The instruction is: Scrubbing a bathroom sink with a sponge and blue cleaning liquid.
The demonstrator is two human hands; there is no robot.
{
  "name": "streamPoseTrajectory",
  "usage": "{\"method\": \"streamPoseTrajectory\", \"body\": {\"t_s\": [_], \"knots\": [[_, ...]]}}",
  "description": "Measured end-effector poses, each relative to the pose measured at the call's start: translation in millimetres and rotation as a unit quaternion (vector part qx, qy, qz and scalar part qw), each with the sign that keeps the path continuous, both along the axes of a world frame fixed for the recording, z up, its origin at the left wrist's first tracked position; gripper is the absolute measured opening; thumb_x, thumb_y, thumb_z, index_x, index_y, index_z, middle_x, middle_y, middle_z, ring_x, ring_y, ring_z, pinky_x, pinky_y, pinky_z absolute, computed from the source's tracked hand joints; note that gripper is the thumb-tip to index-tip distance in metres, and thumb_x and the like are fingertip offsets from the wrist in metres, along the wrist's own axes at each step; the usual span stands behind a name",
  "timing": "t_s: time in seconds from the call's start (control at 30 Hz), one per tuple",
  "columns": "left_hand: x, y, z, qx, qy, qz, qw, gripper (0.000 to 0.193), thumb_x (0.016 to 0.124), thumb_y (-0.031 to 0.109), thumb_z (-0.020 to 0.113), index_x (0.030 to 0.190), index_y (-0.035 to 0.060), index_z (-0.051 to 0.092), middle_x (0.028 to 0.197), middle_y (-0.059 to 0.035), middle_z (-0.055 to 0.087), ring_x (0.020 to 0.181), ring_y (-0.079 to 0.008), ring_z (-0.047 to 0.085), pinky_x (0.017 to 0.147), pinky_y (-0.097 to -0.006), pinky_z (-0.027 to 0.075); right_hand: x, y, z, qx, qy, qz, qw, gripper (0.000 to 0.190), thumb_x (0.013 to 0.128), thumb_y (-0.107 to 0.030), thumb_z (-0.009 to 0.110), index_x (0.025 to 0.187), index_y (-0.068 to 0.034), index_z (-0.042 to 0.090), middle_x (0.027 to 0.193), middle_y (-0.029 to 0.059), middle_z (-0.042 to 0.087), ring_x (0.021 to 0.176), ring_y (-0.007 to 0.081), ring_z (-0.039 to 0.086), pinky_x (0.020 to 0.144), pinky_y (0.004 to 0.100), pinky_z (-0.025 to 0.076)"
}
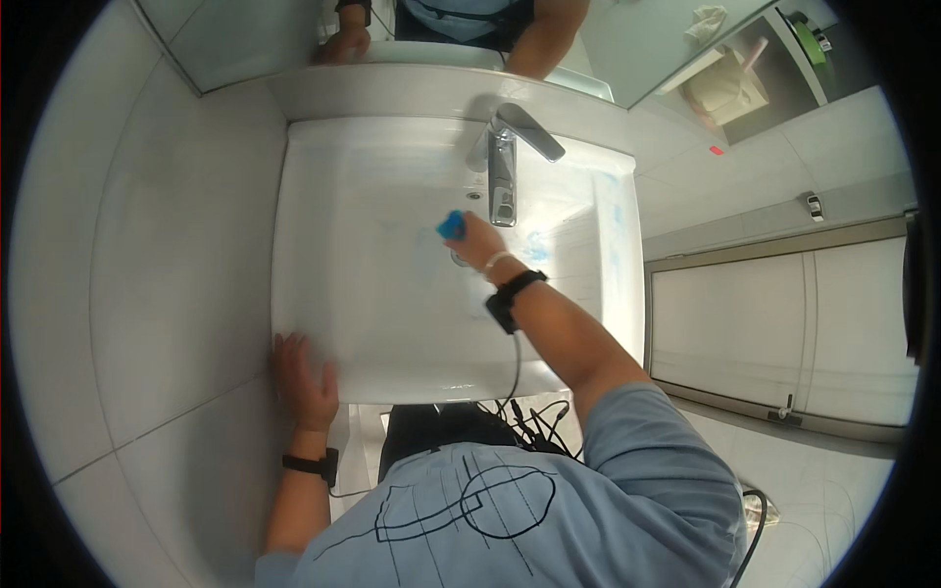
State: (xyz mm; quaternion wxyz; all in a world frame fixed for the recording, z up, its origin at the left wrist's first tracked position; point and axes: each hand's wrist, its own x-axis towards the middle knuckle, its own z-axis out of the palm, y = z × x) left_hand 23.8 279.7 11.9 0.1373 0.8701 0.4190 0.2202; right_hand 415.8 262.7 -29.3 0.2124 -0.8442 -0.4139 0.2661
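My right hand (481, 239) is shut on a small blue object (450, 226), perhaps a sponge or cloth, too blurred to settle. It is over the white washbasin (353, 294), just above the drain (459, 258), which it partly hides. Pale blue smears (537, 248) mark the basin to the right of the hand, with fainter ones elsewhere. A chrome mixer tap (503, 180) stands behind the hand, its lever angled to the right. My left hand (303, 384) rests on the basin's front left corner, thumb apart from the fingers, holding nothing.
Grey wall tiles (176, 242) run close along the basin's left side. A mirror (250, 37) hangs behind it. At the upper right, an open shelf (779, 88) holds a pale bag (724, 88). A cable (517, 367) trails from my right wristband towards several black cables (540, 426).
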Motion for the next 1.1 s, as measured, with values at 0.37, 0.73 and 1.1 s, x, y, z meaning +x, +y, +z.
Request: {"method": "streamPoseTrajectory", "body": {"t_s": [0.37, 0.73, 1.1], "knots": [[3, 0, 4, 0.016, 0.035, 0.003, 0.999, 0.05, 0.085, 0.017, 0.058, 0.13, 0.0, 0.046, 0.135, -0.0213, 0.046, 0.133, -0.0427, 0.035, 0.109, -0.0521, 0.028, 115, -93, -53, -0.233, -0.066, -0.2, 0.95, 0.046, 0.092, -0.041, 0.056, 0.1, 0.003, 0.065, 0.107, 0.0257, 0.065, 0.103, 0.0407, 0.061, 0.087, 0.0448, 0.048], [7, 1, 7, 0.02, 0.022, -0.002, 1.0, 0.045, 0.084, 0.019, 0.058, 0.125, 0.0014, 0.049, 0.13, -0.0196, 0.049, 0.13, -0.0424, 0.039, 0.107, -0.0542, 0.03, -57, 7, -72, 0.0, -0.035, 0.196, 0.98, 0.048, 0.078, -0.033, 0.073, 0.109, -0.004, 0.053, 0.105, 0.0199, 0.062, 0.098, 0.0394, 0.06, 0.084, 0.0463, 0.049], [4, 0, 10, 0.008, 0.02, 0.009, 1.0, 0.047, 0.081, 0.018, 0.061, 0.124, 0.0031, 0.05, 0.129, -0.0188, 0.05, 0.13, -0.0425, 0.039, 0.108, -0.0549, 0.029, -71, -43, -49, -0.064, 0.06, 0.275, 0.957, 0.053, 0.077, -0.032, 0.075, 0.117, -0.006, 0.052, 0.112, 0.018, 0.061, 0.106, 0.0364, 0.058, 0.09, 0.0449, 0.047]]}}
